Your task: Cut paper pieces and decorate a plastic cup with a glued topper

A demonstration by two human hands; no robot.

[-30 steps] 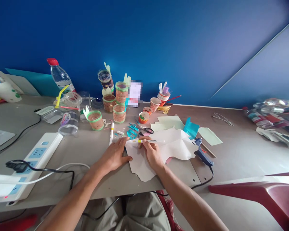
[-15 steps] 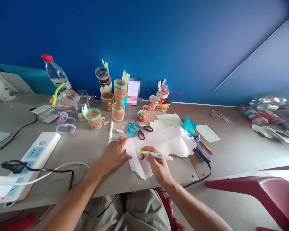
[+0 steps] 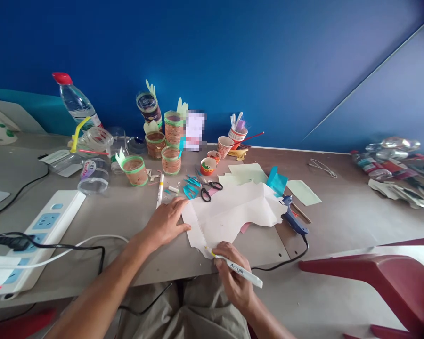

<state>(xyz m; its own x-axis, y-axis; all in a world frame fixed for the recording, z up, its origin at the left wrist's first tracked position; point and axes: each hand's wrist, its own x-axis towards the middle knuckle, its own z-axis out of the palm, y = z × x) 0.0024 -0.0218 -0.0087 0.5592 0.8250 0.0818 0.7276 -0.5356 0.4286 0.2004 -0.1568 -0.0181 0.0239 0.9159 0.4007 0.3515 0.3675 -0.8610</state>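
A white acrylic marker with a yellow tip is gripped in my right hand. Its tip meets the near edge of a creased white sheet of paper, low on the left part. My left hand rests on the sheet's left edge, fingers stretched out and thumb apart. Beyond that hand lies a second white marker with a yellow band. Black-handled scissors lie at the paper's far edge, beside blue paper scraps.
Several brown cups with green rims stand toward the wall. Paper cups are behind the scissors. A blue glue gun with a cord lies right. A power strip, a clear jar and a red-capped bottle are left.
My right hand has drawn the marker toward me, from the middle of the paper's left part to its near edge. My left hand stays at the left edge.
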